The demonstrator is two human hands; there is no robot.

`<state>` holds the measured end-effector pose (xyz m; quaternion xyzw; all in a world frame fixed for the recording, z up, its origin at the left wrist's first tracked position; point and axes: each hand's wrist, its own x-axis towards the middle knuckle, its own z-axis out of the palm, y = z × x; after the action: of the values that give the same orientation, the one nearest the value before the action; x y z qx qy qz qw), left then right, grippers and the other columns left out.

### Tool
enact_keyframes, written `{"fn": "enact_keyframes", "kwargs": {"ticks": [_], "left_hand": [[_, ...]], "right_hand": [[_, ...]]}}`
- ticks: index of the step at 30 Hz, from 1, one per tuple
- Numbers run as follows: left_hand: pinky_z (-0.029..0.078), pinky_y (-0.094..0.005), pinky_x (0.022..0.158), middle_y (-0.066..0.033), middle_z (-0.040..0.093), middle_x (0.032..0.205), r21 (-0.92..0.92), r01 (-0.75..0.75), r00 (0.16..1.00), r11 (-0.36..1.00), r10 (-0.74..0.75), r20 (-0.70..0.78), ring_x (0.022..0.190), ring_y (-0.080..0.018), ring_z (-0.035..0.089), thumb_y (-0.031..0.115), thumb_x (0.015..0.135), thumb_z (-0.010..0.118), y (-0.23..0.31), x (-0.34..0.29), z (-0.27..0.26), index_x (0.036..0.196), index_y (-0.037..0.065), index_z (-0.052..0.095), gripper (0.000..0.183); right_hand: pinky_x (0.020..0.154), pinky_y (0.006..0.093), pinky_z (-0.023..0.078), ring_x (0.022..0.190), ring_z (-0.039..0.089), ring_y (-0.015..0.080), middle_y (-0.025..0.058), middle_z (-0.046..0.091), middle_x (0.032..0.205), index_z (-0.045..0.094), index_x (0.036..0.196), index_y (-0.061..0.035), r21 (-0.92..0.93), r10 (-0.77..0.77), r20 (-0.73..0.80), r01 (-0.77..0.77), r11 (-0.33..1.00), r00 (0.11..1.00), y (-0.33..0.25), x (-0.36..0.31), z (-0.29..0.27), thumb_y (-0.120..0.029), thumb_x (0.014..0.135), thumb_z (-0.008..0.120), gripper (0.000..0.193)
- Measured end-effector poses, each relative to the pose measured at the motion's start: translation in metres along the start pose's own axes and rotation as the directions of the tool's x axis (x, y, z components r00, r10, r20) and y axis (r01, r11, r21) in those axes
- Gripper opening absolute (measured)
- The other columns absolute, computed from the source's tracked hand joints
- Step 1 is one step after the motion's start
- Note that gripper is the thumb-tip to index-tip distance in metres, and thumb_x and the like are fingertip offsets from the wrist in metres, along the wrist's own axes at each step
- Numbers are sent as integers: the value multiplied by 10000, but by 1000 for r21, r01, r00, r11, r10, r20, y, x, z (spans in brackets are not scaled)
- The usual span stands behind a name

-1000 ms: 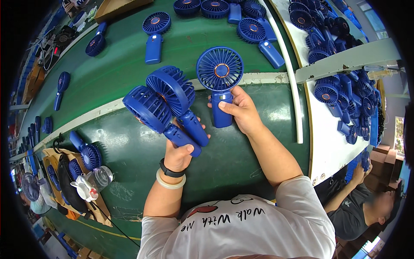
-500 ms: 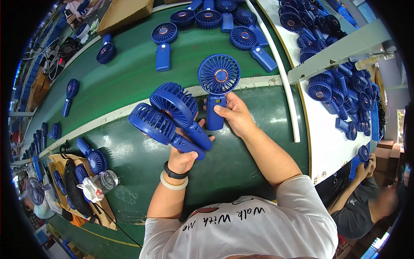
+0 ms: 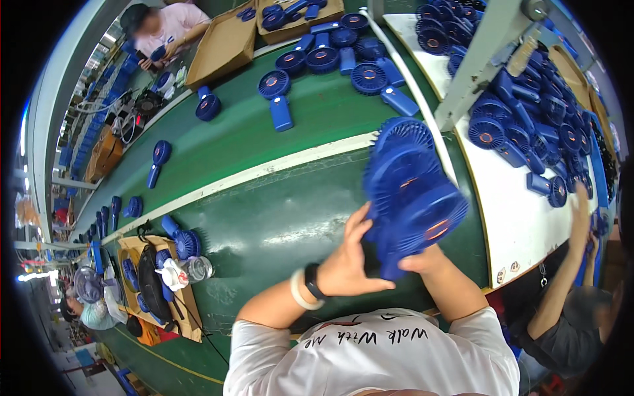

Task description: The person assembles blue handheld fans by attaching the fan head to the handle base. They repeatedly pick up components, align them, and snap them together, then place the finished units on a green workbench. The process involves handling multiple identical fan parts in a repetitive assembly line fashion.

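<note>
Several blue handheld fans (image 3: 419, 204) are bunched together over the right part of the green bench, their heads overlapping and a little blurred. My right hand (image 3: 422, 261) grips them near the bottom, its thumb over a handle and most of its fingers hidden. Close at their left side, my left hand (image 3: 347, 267) has its fingers and thumb spread. Its fingertips are at the fans' edge, and I cannot tell whether they touch. A black band and a pale bangle circle my left wrist.
Beyond a white rail, more fans lie along the green conveyor belt (image 3: 231, 142). A white table (image 3: 522, 231) on the right bears a heap of fans beside a metal post (image 3: 479, 66). Cardboard boxes (image 3: 221, 49) stand at the back. Co-workers sit at far left and right.
The fans from both hands are now together in my right hand, farther right. My left hand has let go and opened. The view has shifted, and the right co-worker's arm now reaches toward the heap.
</note>
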<state>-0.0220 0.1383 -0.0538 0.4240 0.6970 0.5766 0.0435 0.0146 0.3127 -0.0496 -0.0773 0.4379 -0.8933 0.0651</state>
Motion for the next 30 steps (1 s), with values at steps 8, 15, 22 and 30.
{"fn": "enact_keyframes", "kwargs": {"ticks": [8,15,22,30], "left_hand": [[358,-528,960,-328,321,1328,916,288,953,278,-175,-246,1181,-530,337,337,762,670,-136,122,-108,1346,302,393,647],[457,-490,796,-271,565,993,854,509,838,108,-287,-463,906,-432,563,256,875,519,-216,120,-190,1008,149,596,188],[493,-334,709,-166,565,1108,-406,519,556,752,-658,-508,860,-249,588,244,925,453,-139,66,-177,1317,55,341,449],[484,-309,654,-180,477,1189,-982,163,744,98,-665,57,884,-242,526,253,858,470,-61,-9,-68,1283,-6,356,511]], "right_hand": [[968,563,384,1215,392,396,244,332,1334,255,1390,-132,776,-175,103,30,630,979,-39,-11,-36,-481,634,755,972],[973,533,393,1182,429,383,232,376,1302,303,1364,-102,706,-82,-34,82,704,996,-47,-31,-46,-479,615,746,948],[923,528,433,1138,470,433,253,408,1265,383,1297,-46,167,-10,-328,69,984,945,-97,-89,-94,-462,596,728,885],[978,574,355,1238,352,421,260,324,1336,355,1330,-101,710,-312,99,153,687,945,-70,-59,-77,-464,577,786,941]]}}
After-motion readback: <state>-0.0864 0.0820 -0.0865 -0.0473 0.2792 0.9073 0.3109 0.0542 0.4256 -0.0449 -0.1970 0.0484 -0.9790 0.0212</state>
